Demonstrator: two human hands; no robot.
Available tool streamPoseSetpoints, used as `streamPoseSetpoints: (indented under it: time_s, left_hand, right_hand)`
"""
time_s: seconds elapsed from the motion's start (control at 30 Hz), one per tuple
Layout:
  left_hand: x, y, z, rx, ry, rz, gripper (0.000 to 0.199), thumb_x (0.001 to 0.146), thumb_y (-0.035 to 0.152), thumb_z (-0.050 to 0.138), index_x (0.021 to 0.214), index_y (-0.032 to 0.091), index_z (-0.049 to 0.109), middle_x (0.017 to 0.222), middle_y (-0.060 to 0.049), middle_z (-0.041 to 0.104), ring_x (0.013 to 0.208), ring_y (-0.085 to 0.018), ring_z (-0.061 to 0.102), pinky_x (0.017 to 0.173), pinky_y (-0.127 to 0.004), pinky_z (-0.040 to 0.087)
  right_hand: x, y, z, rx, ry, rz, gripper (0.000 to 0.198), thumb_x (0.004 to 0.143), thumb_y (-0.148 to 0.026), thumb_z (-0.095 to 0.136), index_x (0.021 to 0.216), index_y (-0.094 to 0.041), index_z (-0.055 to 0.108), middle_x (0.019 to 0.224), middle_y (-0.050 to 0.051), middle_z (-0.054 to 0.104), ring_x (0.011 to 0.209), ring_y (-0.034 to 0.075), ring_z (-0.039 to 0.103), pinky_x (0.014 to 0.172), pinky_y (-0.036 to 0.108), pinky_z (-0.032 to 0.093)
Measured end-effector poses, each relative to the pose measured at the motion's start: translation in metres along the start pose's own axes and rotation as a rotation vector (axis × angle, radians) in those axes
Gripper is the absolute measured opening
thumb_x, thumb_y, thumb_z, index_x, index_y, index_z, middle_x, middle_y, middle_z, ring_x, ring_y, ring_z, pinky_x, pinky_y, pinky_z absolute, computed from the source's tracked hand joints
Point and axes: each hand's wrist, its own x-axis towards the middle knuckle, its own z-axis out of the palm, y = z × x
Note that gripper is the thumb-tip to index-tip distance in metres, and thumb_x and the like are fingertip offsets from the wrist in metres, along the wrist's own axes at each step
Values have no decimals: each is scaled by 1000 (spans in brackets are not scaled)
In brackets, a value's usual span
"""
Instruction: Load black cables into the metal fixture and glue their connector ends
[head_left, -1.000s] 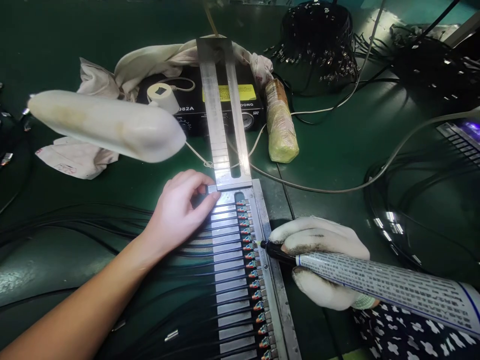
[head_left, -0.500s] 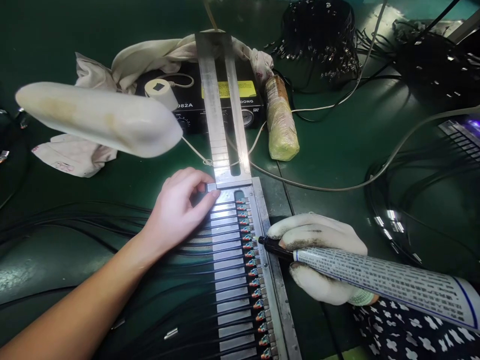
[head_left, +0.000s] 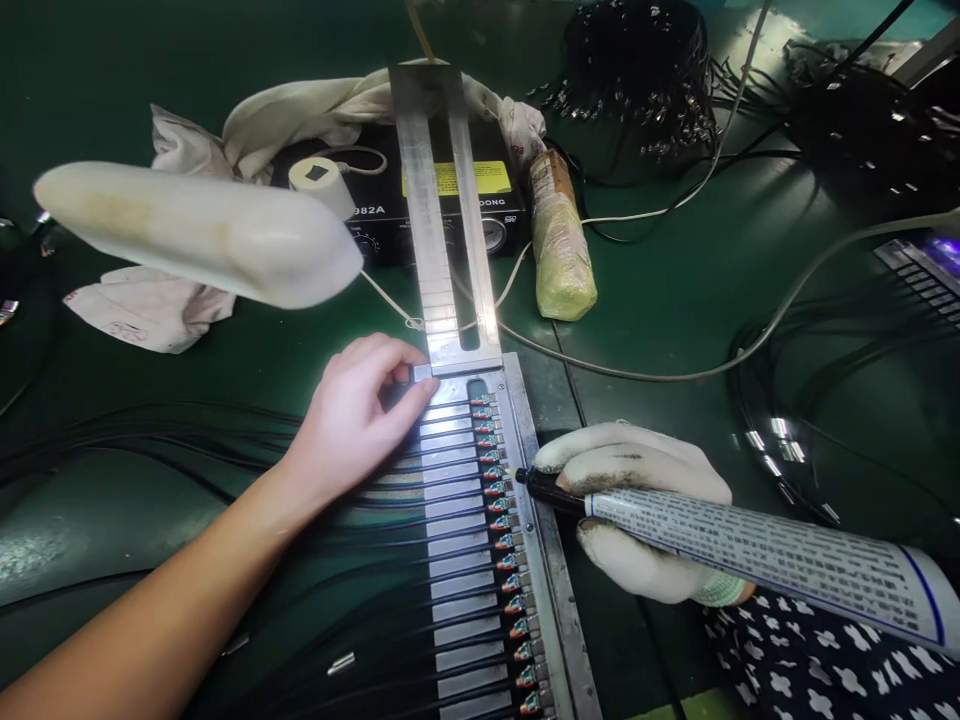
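Note:
My bare left hand (head_left: pixel 365 415) grips the upper left corner of a long metal fixture (head_left: pixel 459 545), its thumb on the top and the fingers curled at the edge. Across the fixture runs a row of black cables (head_left: pixel 457 516). Their ends carry small connector boards (head_left: pixel 500 522) with coloured wires, lined up along the right side. In a stained white glove, my right hand (head_left: pixel 637 470) is wrapped around a printed white glue tube (head_left: pixel 757 550). The tube's black nozzle (head_left: pixel 551 490) points left, its tip at the fixture's right rail, close to one connector.
Behind the fixture sits a black control box (head_left: pixel 382 225) under a slotted metal plate (head_left: pixel 439 250). A white elongated object (head_left: pixel 202 235) stands out at left. A plastic-wrapped bundle (head_left: pixel 562 240), cable heaps (head_left: pixel 637 80) and a pale hose (head_left: pixel 660 377) lie farther right.
Almost nothing differs. The whole view has shifted very slightly, and both hands keep their hold in the same places.

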Motion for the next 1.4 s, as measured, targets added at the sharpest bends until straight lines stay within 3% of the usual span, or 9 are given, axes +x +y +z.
streamPoseSetpoints:
  time_s: [0.17, 0.33, 0.53, 0.97, 1.4]
  left_hand:
    - [0, -1, 0, 2, 8, 10, 25, 91, 39, 56, 95, 16, 62, 84, -1, 56, 80, -14, 51, 77, -30, 39]
    - [0, -1, 1, 2, 4, 11, 25, 91, 39, 56, 94, 16, 62, 83, -1, 56, 80, -14, 51, 77, -30, 39]
    - [-1, -1, 0, 3, 10, 13, 24, 91, 39, 56, 93, 16, 62, 83, -1, 56, 80, -14, 51, 76, -29, 39]
    - [1, -2, 2, 9, 11, 18, 25, 91, 40, 56, 92, 16, 63, 82, -1, 55, 80, -15, 51, 76, -30, 39]
    - [1, -1, 0, 6, 11, 15, 26, 90, 40, 56, 94, 16, 63, 84, -2, 57, 81, -15, 52, 77, -30, 40]
  right_hand:
    - [-1, -3, -2, 8, -1, -15, 18, 73, -14, 65, 92, -13, 67, 97, 8, 74, 86, 17, 73, 75, 25, 62]
    - [-8, -18, -1, 46, 118, 64, 17, 71, -12, 61, 87, -14, 66, 95, 7, 73, 84, 16, 72, 74, 26, 61]
    - [-15, -16, 0, -29, -3, 19, 18, 73, -14, 59, 90, -14, 66, 96, 7, 73, 83, 15, 73, 72, 25, 61]
    - [-14, -9, 1, -12, -25, 23, 18, 76, -16, 63, 94, -13, 67, 99, 8, 72, 89, 16, 72, 79, 25, 62]
    - [-19, -11, 4, -3, 25, 33, 16, 73, -16, 60, 88, -15, 67, 92, 5, 73, 82, 15, 72, 75, 26, 61]
